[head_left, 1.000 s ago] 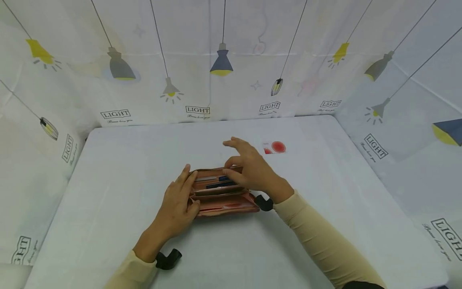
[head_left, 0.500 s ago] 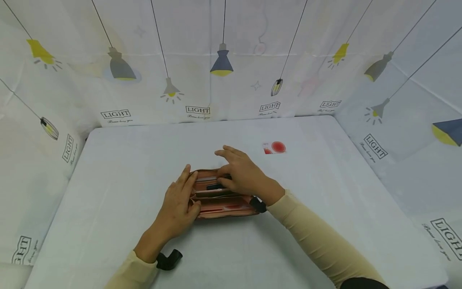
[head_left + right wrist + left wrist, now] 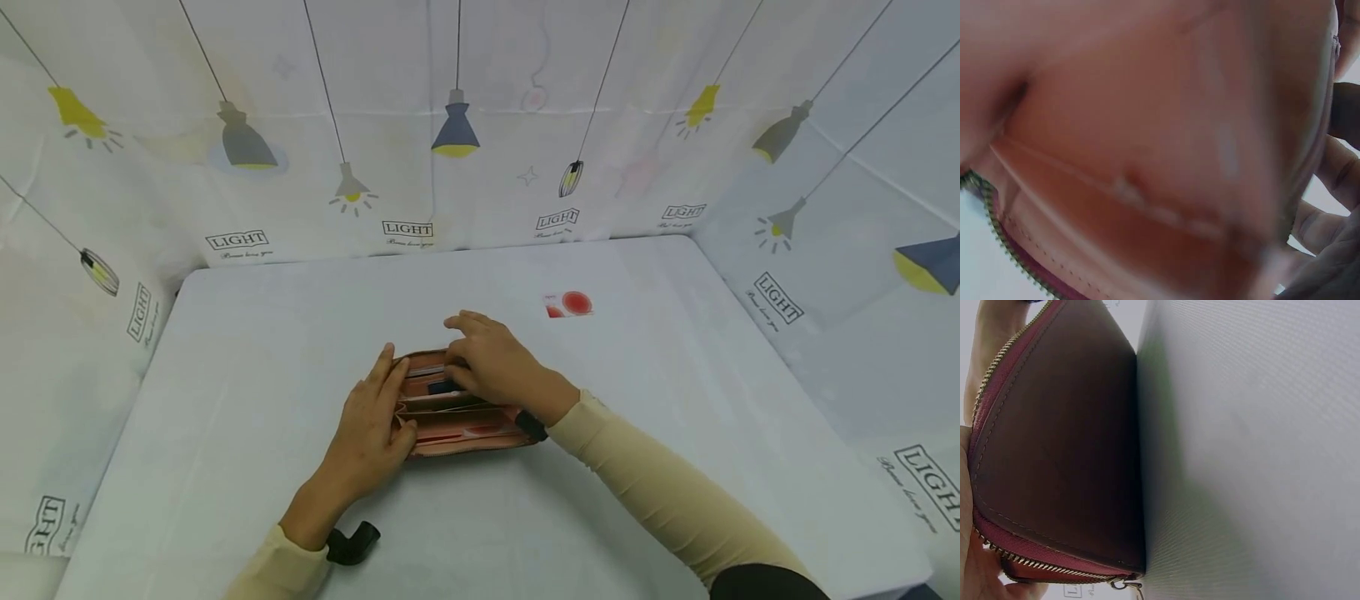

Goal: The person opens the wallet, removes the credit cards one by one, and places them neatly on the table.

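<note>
Your brown zip-around wallet [image 3: 472, 451] stands open around the middle of the table [image 3: 660, 375], its long sides running roughly parallel to the far edge and its mouth facing up. Your left hand [image 3: 367, 425] lies at its left end, fingers extended along the wallet's side and thumb against the near panel. Your right hand [image 3: 491, 358] reaches into the far compartment, its index finger and thumb bent close together just beside a dark blue card [image 3: 441, 387]; you cannot tell here whether they grip it, as the hand hides that spot. A red-and-white card [image 3: 483, 432] shows in the near compartment.

In your left wrist view, the wallet's stitched outer face rises from the table, edged by gold zipper teeth with a zipper pull [image 3: 1129, 585] hanging at one end. The right wrist view shows the tan lining, partly blurred.

Another red-and-white card [image 3: 567, 304] lies flat near the table's far edge, right of the middle and well apart from the wallet. You wear cream sleeves [image 3: 652, 475], and behind the far edge hangs a white cloth [image 3: 495, 192] printed with lamps and the word LIGHT.
</note>
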`<state>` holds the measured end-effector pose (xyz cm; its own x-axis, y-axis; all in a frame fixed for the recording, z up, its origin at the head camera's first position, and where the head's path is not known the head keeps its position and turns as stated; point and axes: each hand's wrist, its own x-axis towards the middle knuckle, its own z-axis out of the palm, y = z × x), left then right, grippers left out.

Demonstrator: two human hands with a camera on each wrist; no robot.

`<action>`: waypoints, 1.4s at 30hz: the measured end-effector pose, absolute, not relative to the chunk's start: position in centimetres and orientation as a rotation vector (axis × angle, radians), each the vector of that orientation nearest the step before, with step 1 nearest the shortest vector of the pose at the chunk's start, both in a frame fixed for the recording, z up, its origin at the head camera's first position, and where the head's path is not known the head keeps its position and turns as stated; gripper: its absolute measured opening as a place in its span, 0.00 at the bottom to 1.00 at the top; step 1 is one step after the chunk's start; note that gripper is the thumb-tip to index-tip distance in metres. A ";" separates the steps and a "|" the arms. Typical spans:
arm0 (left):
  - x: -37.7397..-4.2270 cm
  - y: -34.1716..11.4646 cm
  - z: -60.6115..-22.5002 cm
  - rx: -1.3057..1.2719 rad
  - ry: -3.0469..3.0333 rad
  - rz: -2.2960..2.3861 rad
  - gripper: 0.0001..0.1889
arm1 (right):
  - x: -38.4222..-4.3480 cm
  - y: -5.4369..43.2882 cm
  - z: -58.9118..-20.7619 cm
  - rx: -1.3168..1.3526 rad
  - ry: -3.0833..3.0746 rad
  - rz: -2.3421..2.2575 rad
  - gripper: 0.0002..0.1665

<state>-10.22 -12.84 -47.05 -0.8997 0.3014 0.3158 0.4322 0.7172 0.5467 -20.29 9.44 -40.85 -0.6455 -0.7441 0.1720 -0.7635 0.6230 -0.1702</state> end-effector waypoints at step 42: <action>-10.1 -13.0 -47.4 -0.603 -2.722 -0.887 0.44 | -20.9 9.6 -41.2 1.453 -2.626 0.503 0.04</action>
<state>-10.10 -13.01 -47.44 -0.8928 0.3138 0.3232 0.4440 0.7344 0.5134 -20.94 9.61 -41.24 -0.5403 -0.8058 0.2425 -0.8384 0.4907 -0.2374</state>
